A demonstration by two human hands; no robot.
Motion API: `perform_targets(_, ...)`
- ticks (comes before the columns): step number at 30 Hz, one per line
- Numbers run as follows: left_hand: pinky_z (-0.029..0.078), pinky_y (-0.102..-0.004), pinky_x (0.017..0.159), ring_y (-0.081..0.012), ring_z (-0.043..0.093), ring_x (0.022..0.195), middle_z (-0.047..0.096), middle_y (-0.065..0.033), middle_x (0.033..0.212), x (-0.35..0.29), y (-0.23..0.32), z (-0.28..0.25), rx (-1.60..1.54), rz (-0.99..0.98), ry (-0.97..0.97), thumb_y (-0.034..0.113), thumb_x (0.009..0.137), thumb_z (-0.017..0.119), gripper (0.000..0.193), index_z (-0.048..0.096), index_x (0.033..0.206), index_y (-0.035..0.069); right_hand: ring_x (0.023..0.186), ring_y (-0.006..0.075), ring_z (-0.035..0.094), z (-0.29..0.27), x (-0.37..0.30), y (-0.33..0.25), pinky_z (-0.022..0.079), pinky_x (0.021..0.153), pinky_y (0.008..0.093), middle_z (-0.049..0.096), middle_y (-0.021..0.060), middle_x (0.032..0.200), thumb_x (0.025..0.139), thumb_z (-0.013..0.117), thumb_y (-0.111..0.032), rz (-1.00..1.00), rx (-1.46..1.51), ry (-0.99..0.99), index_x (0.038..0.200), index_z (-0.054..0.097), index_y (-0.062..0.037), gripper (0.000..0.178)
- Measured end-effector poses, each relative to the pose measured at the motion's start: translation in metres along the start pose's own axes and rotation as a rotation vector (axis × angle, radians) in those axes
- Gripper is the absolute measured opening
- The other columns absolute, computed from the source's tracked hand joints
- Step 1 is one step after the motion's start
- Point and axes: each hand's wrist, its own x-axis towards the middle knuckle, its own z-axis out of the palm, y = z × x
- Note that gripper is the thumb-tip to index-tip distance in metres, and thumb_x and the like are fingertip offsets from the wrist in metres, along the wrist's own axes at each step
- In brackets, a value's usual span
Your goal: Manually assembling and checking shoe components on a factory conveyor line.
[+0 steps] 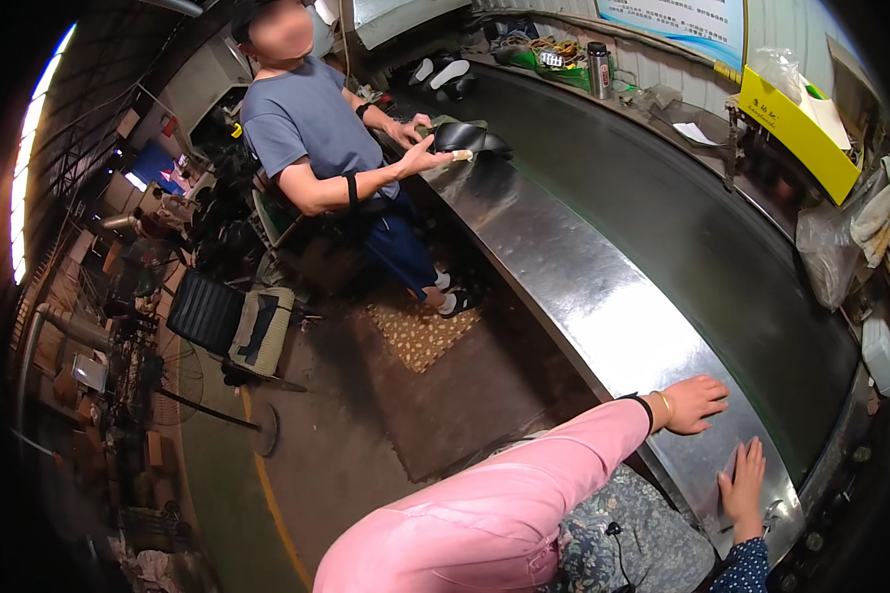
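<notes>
My left hand (693, 404), in a pink sleeve with a dark band and a yellow bracelet at the wrist, rests palm down on the shiny metal ledge (603, 287). Its fingers are slightly bent and point right. Close below it, my right hand (745, 486), coming out of a dark dotted sleeve, lies flat on the same ledge with its thumb apart. Neither hand holds anything. Farther up the ledge, a co-worker (311, 124) in a grey-blue T-shirt has both hands at a black shoe-like piece (460, 140).
A dark green conveyor belt (663, 217) runs beside the ledge. Several shoes (445, 74) lie at its far end. A flask (599, 71), a yellow box (799, 133) and plastic bags (829, 252) line its far side. On the left stands a chair (262, 331) near a patterned mat (420, 336).
</notes>
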Motion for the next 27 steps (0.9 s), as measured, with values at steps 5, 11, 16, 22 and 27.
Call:
perform_targets(5, 0.036, -0.044, 0.11, -0.0332, 0.047, 0.129, 0.051, -0.018, 0.135, 0.002, -0.002, -0.003, 0.007, -0.001, -0.006, 0.031, 0.081, 0.068, 0.055, 0.059, 0.127, 0.002, 0.15, 0.0386, 0.02, 0.037, -0.008, 0.007, 0.012, 0.122, 0.0529, 0.026, 0.0195, 0.161, 0.096, 0.052, -0.027, -0.113, -0.246, 0.339, 0.149, 0.039, -0.0049, 0.059)
perform_targets(11, 0.035, -0.0441, 0.11, -0.0329, 0.045, 0.13, 0.051, -0.0184, 0.135, 0.001, 0.001, -0.004, 0.019, 0.005, 0.002, 0.031, 0.082, 0.067, 0.054, 0.059, 0.127, 0.001, 0.148, 0.0374, 0.027, 0.038, -0.011, 0.003, 0.016, 0.122, 0.0523, 0.034, 0.0172, 0.158, 0.093, 0.056, -0.025, -0.072, -0.17, 0.386, 0.144, 0.046, -0.0048, 0.056)
perform_targets(16, 0.035, -0.0436, 0.11, -0.0322, 0.046, 0.129, 0.051, -0.0178, 0.134, 0.0, 0.0, -0.001, 0.017, 0.016, 0.026, 0.03, 0.081, 0.067, 0.054, 0.06, 0.126, 0.002, 0.148, 0.0369, 0.027, 0.039, -0.013, 0.001, 0.017, 0.122, 0.0516, 0.034, 0.0171, 0.158, 0.093, 0.057, -0.025, -0.063, -0.145, 0.382, 0.145, 0.046, -0.0057, 0.057)
perform_targets(22, 0.034, -0.0431, 0.11, -0.0316, 0.046, 0.13, 0.052, -0.017, 0.134, -0.002, -0.003, -0.003, -0.007, -0.01, -0.001, 0.031, 0.081, 0.067, 0.055, 0.06, 0.127, 0.002, 0.148, 0.0367, 0.028, 0.041, -0.009, 0.001, 0.017, 0.122, 0.0509, 0.034, 0.0173, 0.158, 0.092, 0.057, -0.025, -0.059, -0.173, 0.39, 0.145, 0.047, -0.006, 0.057)
perform_targets(27, 0.034, -0.0432, 0.111, -0.0318, 0.045, 0.13, 0.051, -0.0173, 0.135, 0.0, -0.002, -0.003, 0.027, 0.0, -0.001, 0.032, 0.082, 0.067, 0.056, 0.06, 0.128, 0.001, 0.147, 0.0366, 0.029, 0.039, -0.01, 0.003, 0.018, 0.122, 0.0507, 0.036, 0.0175, 0.157, 0.093, 0.057, -0.026, -0.062, -0.153, 0.401, 0.144, 0.048, -0.005, 0.055)
